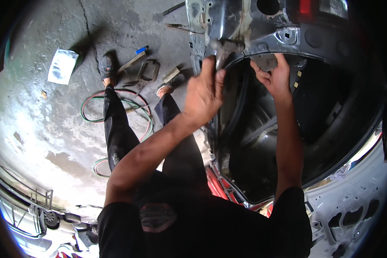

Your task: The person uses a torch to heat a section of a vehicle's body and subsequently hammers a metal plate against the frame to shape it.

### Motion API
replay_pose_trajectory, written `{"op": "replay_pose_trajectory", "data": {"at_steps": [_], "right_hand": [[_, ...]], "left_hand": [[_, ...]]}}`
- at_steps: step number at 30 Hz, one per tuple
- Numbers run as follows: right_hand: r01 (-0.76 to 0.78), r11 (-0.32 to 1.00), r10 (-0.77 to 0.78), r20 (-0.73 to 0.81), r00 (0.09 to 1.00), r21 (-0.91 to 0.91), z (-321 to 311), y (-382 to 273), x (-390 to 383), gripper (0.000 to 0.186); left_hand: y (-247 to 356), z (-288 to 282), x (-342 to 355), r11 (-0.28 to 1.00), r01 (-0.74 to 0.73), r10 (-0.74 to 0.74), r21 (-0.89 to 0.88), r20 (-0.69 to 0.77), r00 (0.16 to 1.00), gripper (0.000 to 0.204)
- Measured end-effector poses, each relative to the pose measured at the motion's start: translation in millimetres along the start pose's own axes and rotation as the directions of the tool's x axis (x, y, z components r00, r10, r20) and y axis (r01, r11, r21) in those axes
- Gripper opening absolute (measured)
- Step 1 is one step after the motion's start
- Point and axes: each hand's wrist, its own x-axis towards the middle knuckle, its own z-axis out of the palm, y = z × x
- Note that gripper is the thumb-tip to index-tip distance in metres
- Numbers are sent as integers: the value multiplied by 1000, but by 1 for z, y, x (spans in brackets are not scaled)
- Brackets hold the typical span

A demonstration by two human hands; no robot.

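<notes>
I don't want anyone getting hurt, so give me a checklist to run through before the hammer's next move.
1. Hammer gripped: ok, in the left hand.
2. Right hand apart from the hammer: ok, though close by.
3. Grey piece touching the dark panel: cannot tell, the contact is unclear.
4. Gloves on: not ok, both hands are bare.
5. Floor uncluttered near the shoes: not ok, red and green hoses lie coiled there.

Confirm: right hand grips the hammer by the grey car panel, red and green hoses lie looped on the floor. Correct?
Wrong hand: the head view shows the left hand gripping the hammer by the grey car panel; the right hand is at the opening's edge. Red and green hoses do lie looped on the floor.
</notes>
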Motion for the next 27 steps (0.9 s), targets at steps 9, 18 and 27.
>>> {"op": "replay_pose_trajectory", "data": {"at_steps": [9,18,27], "right_hand": [[9,998,-12,-40,999,-70,3,-2,-4,56],[3,1000,-3,-13,1000,0,7,3,-15,44],[-2,1000,2,-7,1000,24,6,8,-17,45]], "left_hand": [[-15,9,-17,995,-93,85,-47,-149,985,35],[-32,15,-23,977,-179,194,116,-132,972,40],[-38,15,-8,955,-270,275,124,-19,961,41]]}}
